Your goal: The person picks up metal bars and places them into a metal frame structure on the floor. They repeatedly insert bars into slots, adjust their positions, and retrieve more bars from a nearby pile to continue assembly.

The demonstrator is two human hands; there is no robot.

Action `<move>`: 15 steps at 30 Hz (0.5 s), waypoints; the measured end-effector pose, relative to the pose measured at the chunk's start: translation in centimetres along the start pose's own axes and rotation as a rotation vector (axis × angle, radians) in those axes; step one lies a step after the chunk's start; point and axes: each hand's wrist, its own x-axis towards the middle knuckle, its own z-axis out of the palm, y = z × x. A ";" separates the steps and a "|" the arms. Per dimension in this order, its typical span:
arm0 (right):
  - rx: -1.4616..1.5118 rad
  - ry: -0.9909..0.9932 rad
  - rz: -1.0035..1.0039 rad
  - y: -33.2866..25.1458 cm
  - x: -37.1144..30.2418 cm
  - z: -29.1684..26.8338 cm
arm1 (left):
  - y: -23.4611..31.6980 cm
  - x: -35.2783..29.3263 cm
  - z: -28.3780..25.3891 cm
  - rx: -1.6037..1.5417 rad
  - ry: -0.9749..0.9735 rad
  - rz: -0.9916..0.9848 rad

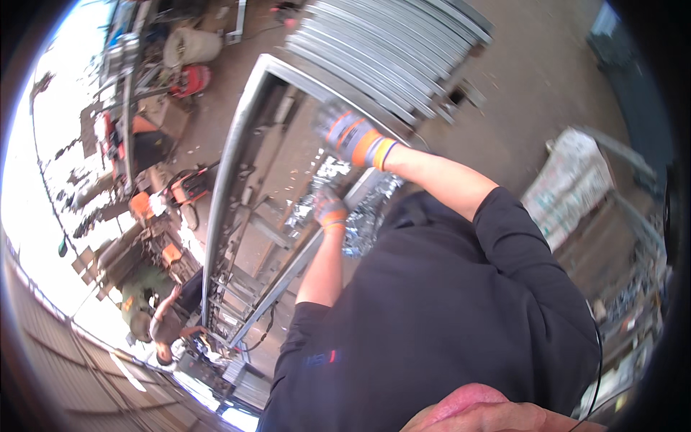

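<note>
My right hand (350,135), in a grey and orange glove, reaches over the near right side of a long grey metal frame (234,155). Its fingers look stretched out, though motion blurs their tips, and I see nothing held in it. Lower and closer to my body, my left hand (330,207) wears a matching glove and is over the same side of the frame. Its fingers are too smeared to read, and whether it touches the metal I cannot tell. Shiny silvery scraps (366,219) lie below, beside the frame's near rail.
A stack of long metal profiles (381,50) lies beyond the frame's far end. On the right, a white sack (568,189) rests by metal bars. Leftward are an orange machine (188,189) and a red round object (191,81). Another person (165,327) is at the frame's lower-left end.
</note>
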 end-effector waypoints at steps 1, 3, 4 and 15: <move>-0.006 0.024 0.049 1.1 2.5 0.4 | -0.1 -0.1 0.5 -0.006 -0.062 -0.029; -0.104 0.036 0.090 3.1 6.8 1.4 | -0.4 0.1 1.4 -0.230 -0.004 -0.097; -0.125 0.062 0.079 4.0 8.2 1.8 | -0.5 0.1 1.7 -0.249 -0.030 -0.126; -0.236 -0.289 0.178 6.0 11.7 3.8 | 1.1 1.1 -2.9 -0.382 -0.238 -0.330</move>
